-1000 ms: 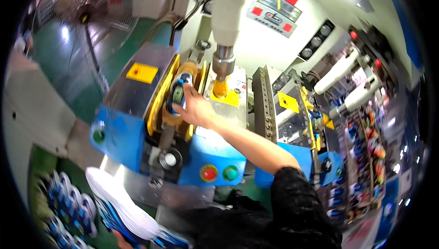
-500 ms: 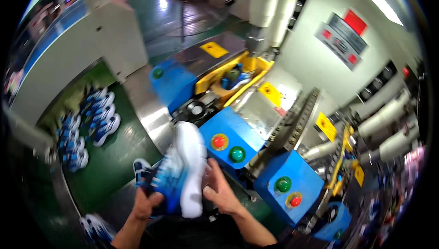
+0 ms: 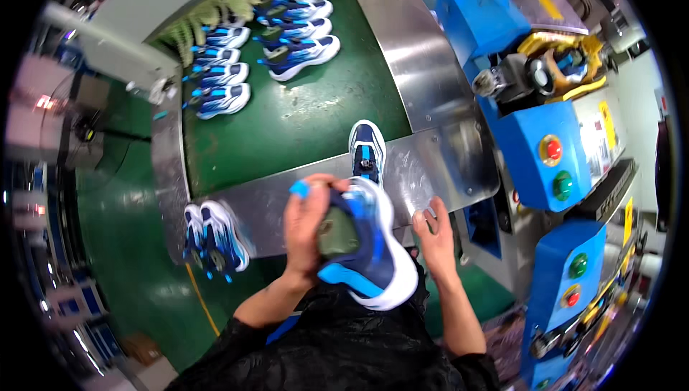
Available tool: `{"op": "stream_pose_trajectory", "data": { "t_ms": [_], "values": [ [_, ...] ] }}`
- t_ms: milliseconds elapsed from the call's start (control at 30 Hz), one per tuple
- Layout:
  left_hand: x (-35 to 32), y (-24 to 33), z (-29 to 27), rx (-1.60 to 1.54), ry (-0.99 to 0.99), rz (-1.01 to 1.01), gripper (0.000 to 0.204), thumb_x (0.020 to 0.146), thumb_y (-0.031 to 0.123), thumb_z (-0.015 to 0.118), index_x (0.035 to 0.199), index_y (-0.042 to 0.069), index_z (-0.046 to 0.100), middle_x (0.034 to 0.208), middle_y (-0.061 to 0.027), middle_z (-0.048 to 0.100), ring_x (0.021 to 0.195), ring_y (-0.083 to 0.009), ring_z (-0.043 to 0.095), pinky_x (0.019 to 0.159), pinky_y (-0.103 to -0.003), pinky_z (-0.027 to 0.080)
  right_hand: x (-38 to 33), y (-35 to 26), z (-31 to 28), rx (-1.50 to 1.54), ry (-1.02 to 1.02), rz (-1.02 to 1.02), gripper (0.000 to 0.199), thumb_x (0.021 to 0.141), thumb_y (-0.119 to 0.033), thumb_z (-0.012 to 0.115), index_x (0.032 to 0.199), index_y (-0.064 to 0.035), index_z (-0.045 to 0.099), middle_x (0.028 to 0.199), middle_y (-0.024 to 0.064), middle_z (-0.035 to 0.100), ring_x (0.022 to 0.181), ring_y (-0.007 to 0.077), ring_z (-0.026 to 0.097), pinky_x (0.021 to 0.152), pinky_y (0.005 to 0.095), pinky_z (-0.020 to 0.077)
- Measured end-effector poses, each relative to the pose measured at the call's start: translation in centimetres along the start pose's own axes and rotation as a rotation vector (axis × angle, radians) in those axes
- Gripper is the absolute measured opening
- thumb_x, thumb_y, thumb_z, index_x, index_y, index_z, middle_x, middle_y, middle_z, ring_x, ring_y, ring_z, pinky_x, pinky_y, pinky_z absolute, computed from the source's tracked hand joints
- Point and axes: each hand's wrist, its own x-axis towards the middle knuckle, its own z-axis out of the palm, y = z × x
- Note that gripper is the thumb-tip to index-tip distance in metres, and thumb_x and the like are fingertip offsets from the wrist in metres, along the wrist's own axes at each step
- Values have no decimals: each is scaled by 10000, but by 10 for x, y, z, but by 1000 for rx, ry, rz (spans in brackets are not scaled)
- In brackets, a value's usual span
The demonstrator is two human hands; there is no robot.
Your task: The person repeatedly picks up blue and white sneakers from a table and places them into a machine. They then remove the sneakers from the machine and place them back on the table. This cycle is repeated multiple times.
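A blue sneaker (image 3: 377, 247) with a white sole is tilted in front of my body, its toe pointing away from me. Closed around its left side is my left hand (image 3: 307, 229), near the olive insert (image 3: 337, 236) that fills the shoe's opening. A bright blue tab sticks up by that thumb. My right hand (image 3: 434, 236) is raised to the right of the sole, apart from it, with bent fingers spread and nothing in them. Just beyond the held shoe, another navy sneaker (image 3: 367, 143) stands on the steel ledge (image 3: 287, 201), partly covered by it.
Several matching sneakers (image 3: 222, 100) stand in two rows on the green belt (image 3: 301, 118). More sneakers (image 3: 219, 236) sit at the ledge's left end. On the right are blue machine housings (image 3: 535, 154) with red and green buttons; a yellow-edged clamp (image 3: 567, 68) holds a shoe.
My view has swung left from the machines toward the belt. The held sneaker has turned so its opening shows. My right hand is now farther from the sole.
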Motion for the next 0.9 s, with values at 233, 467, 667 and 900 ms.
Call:
{"op": "stream_pose_trajectory", "data": {
  "t_ms": [233, 467, 667, 900],
  "values": [
    [91, 16, -94, 127, 75, -96, 223, 994, 233, 514, 1040, 21, 566, 974, -68, 620, 912, -134, 548, 825, -272, 439, 114, 85, 118, -606, 281, -249, 808, 718, -226, 789, 1332, 78, 360, 1155, 334, 571, 1029, 471, 581, 867, 442, 496],
    [141, 29, -105, 357, -381, 97, 297, 1027, 269, 455, 1100, 0, 559, 975, -83, 601, 1038, -208, 560, 994, -367, 395, 28, -33, 86, 8, 213, 239, 450, 765, -180, 769, 1145, 16, 630, 959, 62, 667, 832, 141, 615, 779, 317, 530],
    [82, -7, -8, 66, -1164, 41, 448, 991, 423, 425, 1093, -11, 464, 875, -106, 529, 970, -246, 495, 1102, -467, 236, -188, 0, 66, 144, 640, -408, 552, 785, -198, 782, 1248, -16, 544, 1098, 79, 578, 1020, 173, 511, 926, 334, 424],
    [-21, 115, 16, -533, -2031, -825, 353, 907, 402, 607, 887, 104, 419, 767, -4, 495, 906, -203, 482, 1105, -420, 245, -369, -62, 299, 318, 1497, -201, 736, 776, -228, 801, 1403, -53, 457, 1110, 34, 583, 951, 143, 517, 870, 302, 453]
  ]
}}
